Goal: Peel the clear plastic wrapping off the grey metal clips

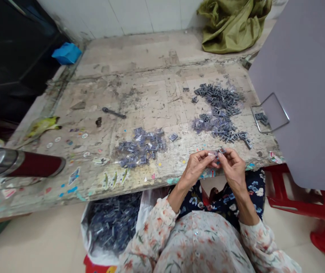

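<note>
At the table's front edge my left hand [198,165] pinches a small clear plastic bag [211,153]. Close beside it, my right hand [232,163] has thumb and finger closed on a small dark grey plastic part [221,150] at the bag; how far the part sits inside I cannot tell. Just beyond my hands lies a pile of loose grey parts [221,99], with clear empty-looking bags [205,124] mixed in at its near side. Left of my hands is a heap of bagged grey parts [141,148], and a single bagged part [173,137] lies beside it.
A dark red flask [37,163] lies or stands at the left. A grey rod-like tool [114,112] rests mid-table. Below the edge is a white sack [87,227] full of bagged parts. A grey panel with a wire handle [287,119] borders the right; olive cloth [231,28] lies behind.
</note>
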Demonstrator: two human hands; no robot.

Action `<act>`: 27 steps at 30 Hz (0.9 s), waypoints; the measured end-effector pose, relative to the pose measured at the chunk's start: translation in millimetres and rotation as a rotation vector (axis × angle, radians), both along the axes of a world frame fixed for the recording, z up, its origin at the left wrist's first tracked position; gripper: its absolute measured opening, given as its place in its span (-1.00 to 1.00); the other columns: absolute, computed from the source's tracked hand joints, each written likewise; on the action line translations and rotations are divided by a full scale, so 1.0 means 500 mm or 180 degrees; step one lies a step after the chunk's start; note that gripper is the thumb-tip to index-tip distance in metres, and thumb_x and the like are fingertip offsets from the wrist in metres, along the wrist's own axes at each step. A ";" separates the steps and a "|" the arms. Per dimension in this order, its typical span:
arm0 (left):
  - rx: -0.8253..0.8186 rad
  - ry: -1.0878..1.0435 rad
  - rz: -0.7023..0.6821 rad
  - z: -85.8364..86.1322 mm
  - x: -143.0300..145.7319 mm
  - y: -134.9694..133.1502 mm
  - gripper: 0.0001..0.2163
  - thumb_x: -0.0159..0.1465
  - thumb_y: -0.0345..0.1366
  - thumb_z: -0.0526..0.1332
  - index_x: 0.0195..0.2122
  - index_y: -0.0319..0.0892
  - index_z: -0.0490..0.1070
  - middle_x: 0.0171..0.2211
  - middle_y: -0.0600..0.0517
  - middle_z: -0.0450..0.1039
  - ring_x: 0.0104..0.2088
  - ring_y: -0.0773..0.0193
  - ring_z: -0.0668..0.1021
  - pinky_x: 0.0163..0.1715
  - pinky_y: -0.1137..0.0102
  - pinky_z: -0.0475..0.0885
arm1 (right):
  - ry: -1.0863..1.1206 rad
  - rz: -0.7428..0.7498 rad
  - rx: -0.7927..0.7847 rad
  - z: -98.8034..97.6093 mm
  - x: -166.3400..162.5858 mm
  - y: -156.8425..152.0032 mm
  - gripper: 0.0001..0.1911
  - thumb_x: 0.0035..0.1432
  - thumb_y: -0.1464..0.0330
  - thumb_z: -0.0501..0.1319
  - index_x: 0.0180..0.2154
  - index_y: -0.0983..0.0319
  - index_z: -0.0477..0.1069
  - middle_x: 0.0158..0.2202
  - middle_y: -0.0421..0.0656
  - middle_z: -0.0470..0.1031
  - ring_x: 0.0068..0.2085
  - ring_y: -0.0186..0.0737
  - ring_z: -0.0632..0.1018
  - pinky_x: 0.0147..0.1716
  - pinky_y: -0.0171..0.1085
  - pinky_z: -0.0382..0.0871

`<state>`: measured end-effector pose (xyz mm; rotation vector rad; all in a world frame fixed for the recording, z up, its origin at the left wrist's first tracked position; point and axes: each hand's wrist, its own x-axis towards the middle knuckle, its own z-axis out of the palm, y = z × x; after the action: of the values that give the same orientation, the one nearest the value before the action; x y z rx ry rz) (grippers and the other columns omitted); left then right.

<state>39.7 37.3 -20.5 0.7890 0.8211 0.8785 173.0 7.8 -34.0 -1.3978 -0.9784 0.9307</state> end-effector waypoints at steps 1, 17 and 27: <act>-0.0005 0.0027 0.0044 0.003 0.002 -0.003 -0.69 0.09 -0.09 0.39 -0.33 -0.26 0.54 -0.50 0.02 0.52 -0.48 0.32 0.56 -0.30 0.39 0.48 | -0.0102 -0.0018 0.0023 -0.001 0.000 -0.004 -0.73 0.12 0.15 0.29 -0.24 0.20 0.43 -0.35 -0.17 0.51 -0.38 -0.26 0.54 -0.47 -0.31 0.52; -0.0619 -0.0262 0.0354 0.023 -0.002 -0.031 -0.76 0.03 -0.20 0.42 -0.50 -0.30 0.52 -0.53 0.04 0.47 -0.55 0.45 0.42 -0.43 0.50 0.37 | -0.2547 0.0359 0.1215 0.033 0.011 -0.061 -0.68 0.29 0.49 0.12 0.04 0.16 0.43 -0.18 -0.06 0.54 -0.18 -0.18 0.58 -0.18 -0.20 0.53; -0.0332 -0.0103 0.0331 0.021 -0.003 -0.041 -0.74 0.07 -0.15 0.40 -0.41 -0.29 0.54 -0.55 0.08 0.42 -0.55 0.47 0.42 -0.45 0.54 0.32 | -0.3284 0.0448 0.1703 0.033 0.013 -0.075 -0.51 0.18 0.58 0.24 0.13 0.21 0.36 -0.23 -0.05 0.51 -0.23 -0.22 0.56 -0.22 -0.28 0.51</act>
<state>38.0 16.7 -10.3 0.6439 0.8783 0.9309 179.2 -29.9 -17.5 -1.3151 -1.9314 -0.0687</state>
